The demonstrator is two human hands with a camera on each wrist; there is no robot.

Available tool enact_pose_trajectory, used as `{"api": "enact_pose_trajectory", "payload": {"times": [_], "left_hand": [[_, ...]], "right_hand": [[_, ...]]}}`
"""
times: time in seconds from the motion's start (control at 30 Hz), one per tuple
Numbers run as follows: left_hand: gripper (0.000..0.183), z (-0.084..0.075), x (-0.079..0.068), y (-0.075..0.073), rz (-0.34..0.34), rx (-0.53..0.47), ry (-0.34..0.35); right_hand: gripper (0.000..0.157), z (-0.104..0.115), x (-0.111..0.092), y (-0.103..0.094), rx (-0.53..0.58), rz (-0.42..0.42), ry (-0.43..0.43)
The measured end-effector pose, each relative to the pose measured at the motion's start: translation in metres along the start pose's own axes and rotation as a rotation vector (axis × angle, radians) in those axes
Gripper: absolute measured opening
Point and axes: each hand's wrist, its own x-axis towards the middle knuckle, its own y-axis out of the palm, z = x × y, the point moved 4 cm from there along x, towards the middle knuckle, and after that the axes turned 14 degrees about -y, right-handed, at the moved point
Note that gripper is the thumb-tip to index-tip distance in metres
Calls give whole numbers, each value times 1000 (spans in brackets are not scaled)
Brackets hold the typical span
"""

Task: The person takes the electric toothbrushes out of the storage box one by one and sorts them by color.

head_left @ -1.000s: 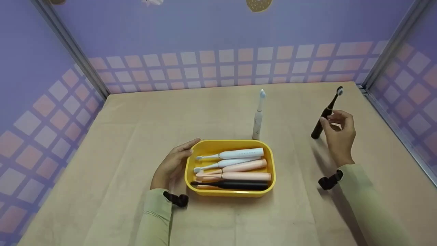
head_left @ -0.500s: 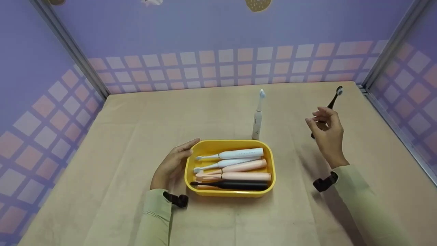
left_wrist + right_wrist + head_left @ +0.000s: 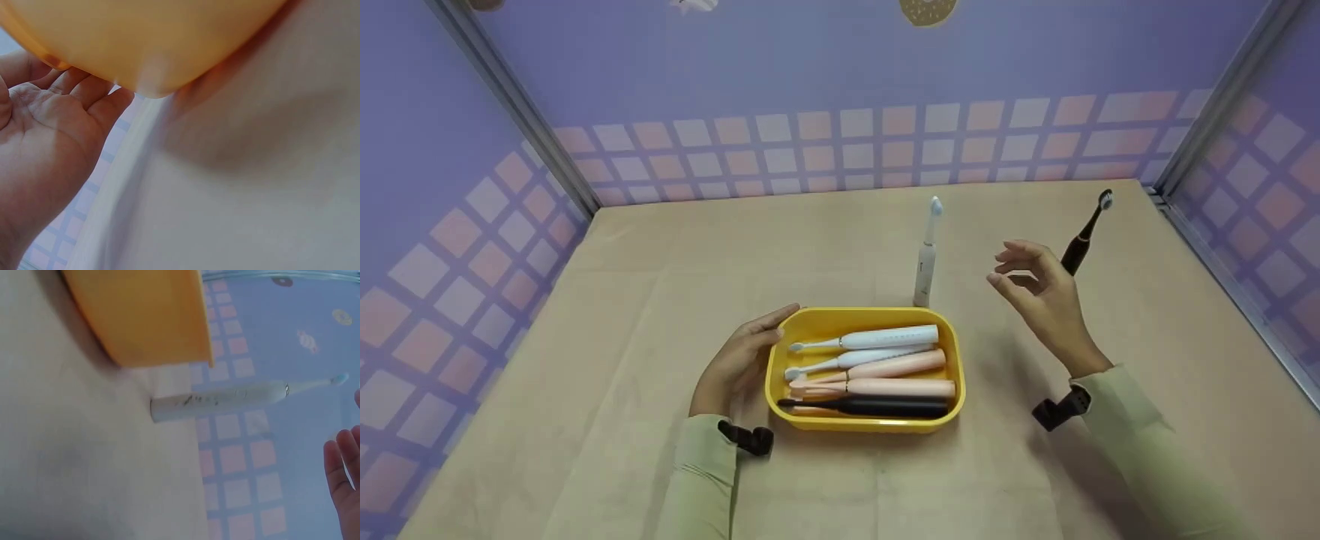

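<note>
My left hand (image 3: 739, 360) holds the left end of a yellow plastic bin (image 3: 866, 425), thumb at the rim and fingers against the outer wall, as the left wrist view shows from below. Inside lie several electric toothbrushes: white ones (image 3: 889, 337), pink ones (image 3: 900, 388) and a black one (image 3: 892, 406). My right hand (image 3: 1046, 304) is in the air right of the bin, fingers loosely bent, holding nothing. Behind it a black electric toothbrush (image 3: 1078, 251) stands upright, its lower part hidden by the hand. A white electric toothbrush (image 3: 925, 274) stands upright behind the bin's back right corner.
A pale cloth (image 3: 660, 300) with faint creases covers the table. Purple walls with checkered bands (image 3: 840, 150) enclose the back and both sides, with metal posts (image 3: 1222, 97) at the corners.
The right hand has let go of the black toothbrush, which stays standing, and has moved left toward the white upright one. The left hand and bin have not moved.
</note>
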Motion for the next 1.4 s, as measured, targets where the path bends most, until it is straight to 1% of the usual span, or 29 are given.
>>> {"api": "enact_pose_trajectory", "payload": {"times": [0.13, 0.27, 0.33, 0.43, 0.67, 0.8, 0.9, 1.07, 1.23, 1.3, 1.4], "left_hand": [[54, 0, 0, 0, 5, -5, 1], [54, 0, -1, 0, 1, -7, -1], [53, 0, -1, 0, -5, -4, -1], [53, 0, -1, 0, -5, 0, 2], [53, -1, -1, 1, -15, 0, -2], [53, -1, -1, 1, -9, 9, 4], [53, -1, 0, 1, 4, 8, 12], [52, -1, -2, 1, 35, 8, 19], [52, -2, -3, 1, 28, 11, 16], [52, -2, -2, 1, 20, 13, 14], [51, -1, -2, 0, 10, 12, 9]], "right_hand": [[42, 8, 0, 8, 37, 34, 27], [44, 14, 0, 16, 56, 87, 57], [45, 18, 0, 20, 73, 116, 57], [46, 23, 0, 27, 93, 165, 41], [46, 33, -4, 44, 88, 315, -48], [45, 36, -6, 55, 107, 391, -68], [43, 40, -8, 63, 128, 463, -87], [40, 47, -10, 76, 127, 622, -123], [37, 51, -12, 86, 120, 768, -157], [37, 53, -13, 90, 114, 824, -149], [35, 55, -14, 96, 102, 913, -110]]}}
